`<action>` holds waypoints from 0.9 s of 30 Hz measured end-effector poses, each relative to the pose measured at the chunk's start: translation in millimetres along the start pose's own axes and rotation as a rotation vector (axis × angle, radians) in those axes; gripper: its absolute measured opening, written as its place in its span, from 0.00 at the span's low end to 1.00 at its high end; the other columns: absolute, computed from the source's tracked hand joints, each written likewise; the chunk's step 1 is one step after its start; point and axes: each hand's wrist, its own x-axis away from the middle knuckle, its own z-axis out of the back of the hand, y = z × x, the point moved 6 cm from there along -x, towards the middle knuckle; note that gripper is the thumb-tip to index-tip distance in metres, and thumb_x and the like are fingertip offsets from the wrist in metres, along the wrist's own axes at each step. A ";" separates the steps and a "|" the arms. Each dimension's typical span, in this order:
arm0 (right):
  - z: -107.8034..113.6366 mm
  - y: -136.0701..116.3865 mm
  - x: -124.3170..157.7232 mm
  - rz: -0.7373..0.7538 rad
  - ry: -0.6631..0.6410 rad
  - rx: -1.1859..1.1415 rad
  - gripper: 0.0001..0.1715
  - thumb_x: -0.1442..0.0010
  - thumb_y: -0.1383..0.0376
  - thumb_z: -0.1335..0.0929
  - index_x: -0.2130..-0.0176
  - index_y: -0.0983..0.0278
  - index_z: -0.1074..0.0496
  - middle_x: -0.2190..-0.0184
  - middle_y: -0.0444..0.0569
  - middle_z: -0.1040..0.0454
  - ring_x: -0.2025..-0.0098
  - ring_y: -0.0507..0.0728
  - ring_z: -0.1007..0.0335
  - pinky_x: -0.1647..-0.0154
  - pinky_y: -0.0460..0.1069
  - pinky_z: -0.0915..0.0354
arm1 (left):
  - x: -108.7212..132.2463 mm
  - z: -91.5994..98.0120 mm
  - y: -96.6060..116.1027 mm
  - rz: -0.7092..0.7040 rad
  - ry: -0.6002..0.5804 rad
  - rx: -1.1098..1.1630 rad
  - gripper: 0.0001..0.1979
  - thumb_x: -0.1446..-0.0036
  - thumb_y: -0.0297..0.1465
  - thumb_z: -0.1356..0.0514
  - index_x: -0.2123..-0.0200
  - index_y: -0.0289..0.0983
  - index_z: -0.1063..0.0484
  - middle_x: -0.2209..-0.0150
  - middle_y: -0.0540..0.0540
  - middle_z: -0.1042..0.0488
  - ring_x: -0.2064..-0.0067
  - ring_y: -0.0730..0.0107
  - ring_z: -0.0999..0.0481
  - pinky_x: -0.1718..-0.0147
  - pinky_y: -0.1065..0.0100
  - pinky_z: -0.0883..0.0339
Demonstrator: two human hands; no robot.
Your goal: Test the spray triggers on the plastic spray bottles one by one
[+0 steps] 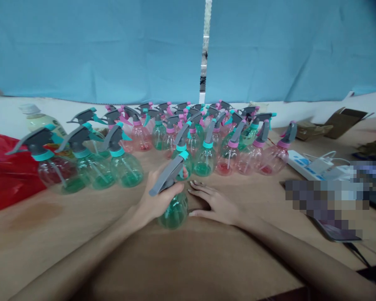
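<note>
My left hand (158,196) is wrapped round the neck of a green spray bottle (174,213) with a grey trigger head and a turquoise collar. The bottle stands slightly tilted in front of me, with green liquid inside. Just right of it, my right hand (214,202) rests low over the table, fingers spread and pointing at the bottle, holding nothing. Directly behind are another green spray bottle (203,161) and a pink spray bottle (227,161). Three green-tinted bottles, among them a green spray bottle (126,169), stand to the left of my left hand.
Several more pink and green spray bottles crowd the back of the wooden table (144,259). At left lie a red plastic bag (12,175) and a capped bottle (42,119). On the right are a power strip (303,163), a phone (326,217) and a cardboard box (344,121).
</note>
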 end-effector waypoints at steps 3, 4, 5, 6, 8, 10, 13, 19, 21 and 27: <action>0.5 -0.4 0.0 0.003 0.005 -0.004 0.43 0.45 0.43 0.37 0.39 0.62 0.44 0.37 0.54 0.46 0.35 0.60 0.54 0.37 0.59 0.50 | -1.6 -0.7 4.8 -0.002 0.018 -0.016 0.16 0.51 0.27 0.44 0.57 0.42 0.30 0.63 0.50 0.24 0.66 0.68 0.25 0.65 0.65 0.31; 0.9 -0.6 0.0 0.005 0.008 -0.006 0.43 0.45 0.43 0.37 0.39 0.62 0.44 0.37 0.54 0.46 0.35 0.60 0.54 0.37 0.60 0.50 | -2.0 -1.0 5.5 0.003 0.024 -0.032 0.17 0.51 0.27 0.44 0.55 0.42 0.30 0.62 0.49 0.24 0.66 0.67 0.24 0.64 0.65 0.31; 1.2 -0.8 0.0 0.006 0.010 -0.010 0.43 0.45 0.43 0.37 0.39 0.62 0.44 0.37 0.54 0.46 0.35 0.60 0.54 0.37 0.60 0.50 | -2.4 -1.3 5.7 0.009 0.028 -0.055 0.18 0.50 0.27 0.44 0.54 0.42 0.31 0.63 0.49 0.24 0.67 0.67 0.24 0.64 0.64 0.31; 1.5 -0.8 -0.1 0.007 0.012 -0.014 0.43 0.45 0.43 0.37 0.39 0.63 0.44 0.37 0.54 0.46 0.35 0.60 0.54 0.37 0.60 0.50 | -2.5 -1.5 5.5 0.014 0.035 -0.079 0.18 0.50 0.28 0.44 0.54 0.42 0.31 0.64 0.48 0.24 0.67 0.67 0.24 0.64 0.64 0.31; 1.5 -0.7 -0.4 0.009 0.009 -0.020 0.43 0.45 0.43 0.37 0.39 0.62 0.44 0.37 0.54 0.47 0.35 0.60 0.54 0.37 0.59 0.50 | -2.4 -1.5 4.0 0.019 0.050 -0.117 0.18 0.49 0.29 0.44 0.53 0.41 0.31 0.68 0.49 0.24 0.67 0.66 0.24 0.63 0.63 0.31; 0.9 -0.4 -0.7 0.011 0.002 -0.023 0.43 0.46 0.43 0.37 0.39 0.62 0.44 0.37 0.54 0.48 0.35 0.60 0.54 0.37 0.59 0.51 | -1.5 -2.0 2.2 0.024 0.055 -0.132 0.18 0.48 0.30 0.43 0.53 0.42 0.31 0.70 0.49 0.24 0.66 0.65 0.24 0.62 0.63 0.30; 0.1 -0.2 -0.9 0.016 0.001 -0.021 0.44 0.46 0.42 0.38 0.39 0.63 0.45 0.37 0.54 0.48 0.35 0.60 0.55 0.37 0.59 0.51 | 1.9 -1.2 1.5 0.025 0.095 -0.097 0.19 0.48 0.32 0.41 0.51 0.43 0.34 0.65 0.48 0.24 0.66 0.66 0.24 0.63 0.64 0.29; 1.5 -2.5 -0.8 0.017 0.008 -0.016 0.44 0.45 0.42 0.38 0.39 0.64 0.43 0.38 0.55 0.46 0.35 0.60 0.55 0.37 0.59 0.52 | 9.8 2.5 3.8 0.061 0.186 -0.120 0.26 0.52 0.38 0.36 0.50 0.45 0.39 0.59 0.48 0.25 0.64 0.64 0.22 0.63 0.63 0.28; 2.5 -3.6 -1.0 0.015 0.007 -0.017 0.44 0.46 0.42 0.38 0.40 0.66 0.43 0.38 0.56 0.46 0.35 0.61 0.54 0.37 0.59 0.51 | 10.7 3.8 5.5 0.068 0.179 -0.185 0.27 0.53 0.40 0.36 0.50 0.46 0.40 0.56 0.47 0.27 0.61 0.63 0.23 0.62 0.62 0.29; 4.7 -5.9 -1.3 0.044 0.031 -0.025 0.44 0.46 0.42 0.38 0.40 0.65 0.43 0.39 0.56 0.44 0.36 0.61 0.54 0.37 0.59 0.51 | 19.3 10.3 2.3 0.042 0.113 -0.333 0.30 0.51 0.41 0.38 0.46 0.44 0.42 0.53 0.44 0.28 0.55 0.58 0.26 0.57 0.55 0.32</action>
